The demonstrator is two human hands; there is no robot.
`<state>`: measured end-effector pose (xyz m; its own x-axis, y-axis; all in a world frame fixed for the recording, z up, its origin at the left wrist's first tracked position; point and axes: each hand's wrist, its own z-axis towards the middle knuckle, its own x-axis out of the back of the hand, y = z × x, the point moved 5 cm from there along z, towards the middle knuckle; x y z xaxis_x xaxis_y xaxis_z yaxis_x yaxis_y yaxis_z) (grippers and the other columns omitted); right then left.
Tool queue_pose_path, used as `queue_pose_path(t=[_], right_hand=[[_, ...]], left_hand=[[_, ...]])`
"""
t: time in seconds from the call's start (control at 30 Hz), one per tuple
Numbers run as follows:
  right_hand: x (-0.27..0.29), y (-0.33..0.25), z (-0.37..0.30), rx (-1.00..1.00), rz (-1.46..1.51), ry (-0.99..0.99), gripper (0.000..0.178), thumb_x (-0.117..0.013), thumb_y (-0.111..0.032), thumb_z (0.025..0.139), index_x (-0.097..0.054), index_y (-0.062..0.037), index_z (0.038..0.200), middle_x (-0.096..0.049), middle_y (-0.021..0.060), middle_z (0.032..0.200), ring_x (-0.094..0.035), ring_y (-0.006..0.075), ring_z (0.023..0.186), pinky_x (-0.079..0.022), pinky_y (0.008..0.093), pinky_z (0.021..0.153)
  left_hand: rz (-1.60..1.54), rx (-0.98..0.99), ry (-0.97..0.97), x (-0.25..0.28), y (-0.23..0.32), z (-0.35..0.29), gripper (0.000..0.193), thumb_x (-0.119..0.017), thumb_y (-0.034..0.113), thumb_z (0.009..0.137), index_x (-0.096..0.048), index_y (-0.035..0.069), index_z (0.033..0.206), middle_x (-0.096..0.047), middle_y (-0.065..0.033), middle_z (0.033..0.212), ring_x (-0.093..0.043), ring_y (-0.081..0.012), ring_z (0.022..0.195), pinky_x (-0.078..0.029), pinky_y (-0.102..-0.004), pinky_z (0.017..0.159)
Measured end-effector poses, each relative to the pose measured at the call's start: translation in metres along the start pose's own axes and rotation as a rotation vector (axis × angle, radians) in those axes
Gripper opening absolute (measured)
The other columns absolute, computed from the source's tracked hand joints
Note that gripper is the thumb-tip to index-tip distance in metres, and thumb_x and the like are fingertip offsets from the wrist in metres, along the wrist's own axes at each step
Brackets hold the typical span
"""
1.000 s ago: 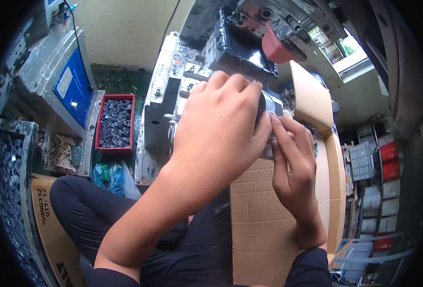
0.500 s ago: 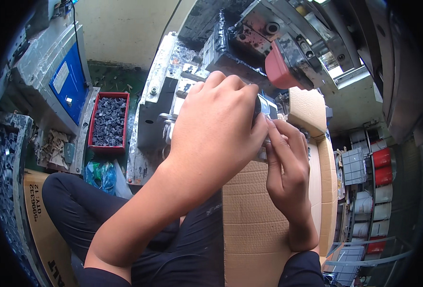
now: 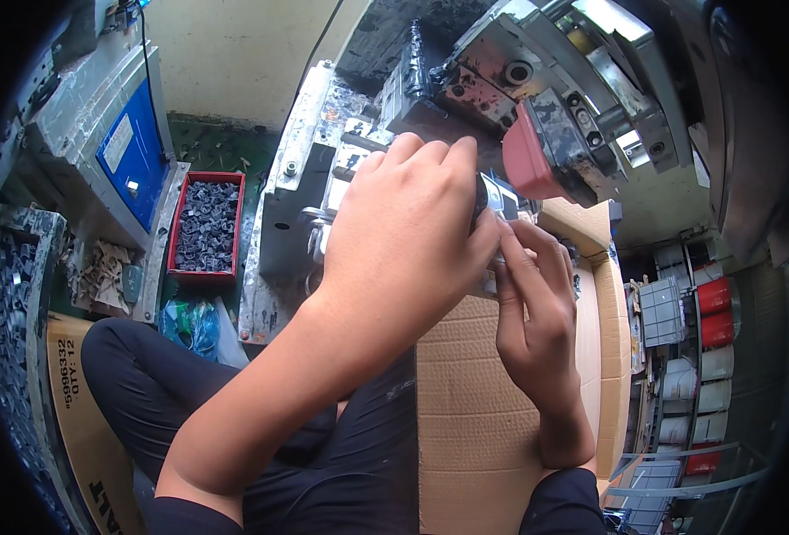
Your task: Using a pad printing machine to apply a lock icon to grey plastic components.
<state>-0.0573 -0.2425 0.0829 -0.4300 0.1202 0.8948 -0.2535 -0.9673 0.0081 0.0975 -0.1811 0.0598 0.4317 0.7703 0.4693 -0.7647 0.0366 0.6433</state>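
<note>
My left hand (image 3: 412, 214) is closed, back of the hand uppermost, in front of the machine's metal bed (image 3: 287, 192). A dark rounded piece (image 3: 481, 194) shows at the edge of its curled fingers; most of it is hidden, so its kind stays unclear. My right hand (image 3: 537, 290) meets it from the right, thumb and forefinger pressed together beside the left thumb. What sits between those fingertips I cannot make out. Behind both hands, up and to the right, hangs a reddish-pink printing pad (image 3: 526, 156) on the machine's metal head.
An open cardboard box (image 3: 475, 392) stands below my hands. On the left are a red tray (image 3: 176, 254) of small dark parts, a larger bin (image 3: 15, 303) of similar parts, and a blue-fronted cabinet (image 3: 136, 156). Shelved cans (image 3: 715, 330) stand at the right.
The pink pad and its machine head have come lower and slightly rightward. Both hands keep nearly the same pose and place. The whole view has shifted a little.
</note>
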Motion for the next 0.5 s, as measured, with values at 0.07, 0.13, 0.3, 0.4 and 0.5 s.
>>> queue_pose_path(t=[0.07, 0.13, 0.3, 0.4, 0.5], right_hand=[[-0.0003, -0.0007, -0.0001, -0.006, 0.009, 0.001, 0.047, -0.062, 0.008, 0.094, -0.064, 0.0059, 0.141, -0.063, 0.0242, 0.129, -0.063, 0.0403, 0.113, -0.054, 0.0451, 0.095], [-0.0004, -0.0019, -0.0008, -0.012, 0.009, 0.004, 0.048, -0.061, 0.009, 0.094, -0.064, 0.0055, 0.142, -0.062, 0.024, 0.13, -0.063, 0.0399, 0.113, -0.054, 0.0442, 0.094], [-0.0007, -0.003, -0.0011, 0.001, 0.011, 0.018, 0.049, -0.061, 0.009, 0.094, -0.063, 0.0045, 0.143, -0.062, 0.0237, 0.13, -0.062, 0.0392, 0.112, -0.056, 0.0428, 0.091], [0.0003, -0.0019, -0.0028, 0.005, -0.006, 0.015, 0.05, -0.061, 0.01, 0.094, -0.063, 0.0046, 0.143, -0.062, 0.0238, 0.13, -0.062, 0.0391, 0.112, -0.056, 0.0431, 0.092], [0.0002, -0.0022, -0.0021, -0.006, -0.009, -0.01, 0.05, -0.062, 0.009, 0.093, -0.063, 0.005, 0.143, -0.062, 0.0239, 0.13, -0.063, 0.0393, 0.112, -0.056, 0.0434, 0.092]], left_hand=[[0.0, 0.001, -0.005, -0.0002, 0.0003, -0.0005, 0.055, -0.074, 0.024, 0.089, -0.065, -0.006, 0.134, -0.073, -0.0225, 0.119, -0.066, -0.0373, 0.114, -0.052, -0.0443, 0.102], [0.003, 0.0, -0.002, -0.0006, 0.0002, -0.0005, 0.055, -0.074, 0.025, 0.09, -0.065, -0.007, 0.134, -0.073, -0.0226, 0.119, -0.066, -0.0373, 0.114, -0.052, -0.0442, 0.102], [-0.022, -0.069, 0.114, -0.0013, 0.0001, -0.0027, 0.026, -0.068, 0.02, 0.087, -0.063, -0.003, 0.098, -0.069, -0.0193, 0.094, -0.065, -0.0363, 0.098, -0.052, -0.0463, 0.089], [-0.015, -0.085, 0.121, -0.0015, 0.0009, -0.0026, 0.026, -0.068, 0.021, 0.087, -0.063, -0.003, 0.098, -0.069, -0.0195, 0.094, -0.065, -0.0362, 0.098, -0.052, -0.0464, 0.089], [-0.008, -0.091, 0.126, 0.0006, 0.0013, -0.0025, 0.027, -0.068, 0.021, 0.087, -0.064, -0.003, 0.097, -0.069, -0.0196, 0.094, -0.065, -0.0364, 0.098, -0.052, -0.0464, 0.089]])
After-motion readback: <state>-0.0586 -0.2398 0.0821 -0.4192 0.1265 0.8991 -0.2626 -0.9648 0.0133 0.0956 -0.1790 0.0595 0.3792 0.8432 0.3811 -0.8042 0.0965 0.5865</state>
